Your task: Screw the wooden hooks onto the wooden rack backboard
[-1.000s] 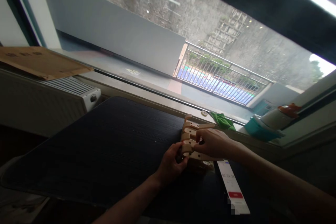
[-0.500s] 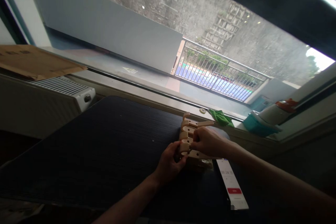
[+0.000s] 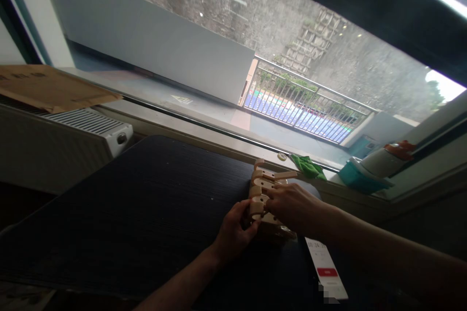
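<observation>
A row of pale, wooden-looking curved pieces (image 3: 257,190) with dark holes lies near the dark table's right end. Beneath them is a brownish box-like block (image 3: 272,229), partly hidden by my hands. My left hand (image 3: 233,226) is closed around the near left corner, thumb and fingers on the nearest curved piece. My right hand (image 3: 295,205) reaches in from the right, fingers bent and pressed together over the middle of the row. Whatever its fingertips pinch is hidden.
A phone (image 3: 326,269) showing a timer lies on the dark table (image 3: 146,209) beside my right forearm. Along the window sill are a roll of tape (image 3: 282,156), a green cloth (image 3: 308,167) and a teal container (image 3: 361,175). A brown envelope (image 3: 54,88) rests on the radiator (image 3: 73,141).
My right hand has shifted slightly down and turned, with its fist loosening into bent fingers over the pieces. My left hand keeps its hold. The view has tilted a little.
</observation>
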Demonstrator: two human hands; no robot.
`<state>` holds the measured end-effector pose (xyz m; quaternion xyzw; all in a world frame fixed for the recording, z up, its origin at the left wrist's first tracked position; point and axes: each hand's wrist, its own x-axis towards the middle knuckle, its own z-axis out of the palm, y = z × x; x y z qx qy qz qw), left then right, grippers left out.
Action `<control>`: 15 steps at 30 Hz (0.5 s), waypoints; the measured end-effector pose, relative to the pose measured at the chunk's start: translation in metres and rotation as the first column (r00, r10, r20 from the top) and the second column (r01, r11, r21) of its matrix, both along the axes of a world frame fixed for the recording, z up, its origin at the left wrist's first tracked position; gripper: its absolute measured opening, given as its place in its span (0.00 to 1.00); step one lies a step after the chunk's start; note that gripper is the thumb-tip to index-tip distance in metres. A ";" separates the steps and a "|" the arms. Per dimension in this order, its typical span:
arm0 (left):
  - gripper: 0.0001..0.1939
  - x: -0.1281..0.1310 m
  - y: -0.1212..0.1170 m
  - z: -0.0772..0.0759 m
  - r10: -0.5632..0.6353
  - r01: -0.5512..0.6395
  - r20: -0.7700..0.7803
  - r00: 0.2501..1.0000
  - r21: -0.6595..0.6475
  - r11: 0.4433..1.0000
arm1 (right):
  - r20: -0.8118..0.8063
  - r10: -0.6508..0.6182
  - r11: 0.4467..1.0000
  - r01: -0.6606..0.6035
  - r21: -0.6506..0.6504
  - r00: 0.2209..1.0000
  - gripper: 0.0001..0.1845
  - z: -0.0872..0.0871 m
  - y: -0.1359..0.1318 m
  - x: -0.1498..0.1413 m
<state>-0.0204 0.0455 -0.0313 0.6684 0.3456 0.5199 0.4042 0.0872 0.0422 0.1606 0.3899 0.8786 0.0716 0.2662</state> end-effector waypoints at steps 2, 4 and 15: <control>0.21 0.000 0.000 0.000 0.003 -0.003 0.004 1.000 0.004 1.000 | -0.038 -0.094 0.996 0.094 0.002 0.995 0.09 -0.006 0.000 0.003; 0.21 0.000 0.000 0.001 0.005 -0.005 -0.002 1.000 0.009 1.000 | -0.048 -0.238 0.971 0.239 0.023 0.970 0.12 -0.011 -0.001 0.005; 0.21 -0.002 0.001 0.002 -0.007 0.006 -0.038 0.999 -0.005 1.000 | 0.012 -0.196 0.980 0.197 -0.007 0.980 0.06 0.006 -0.005 -0.008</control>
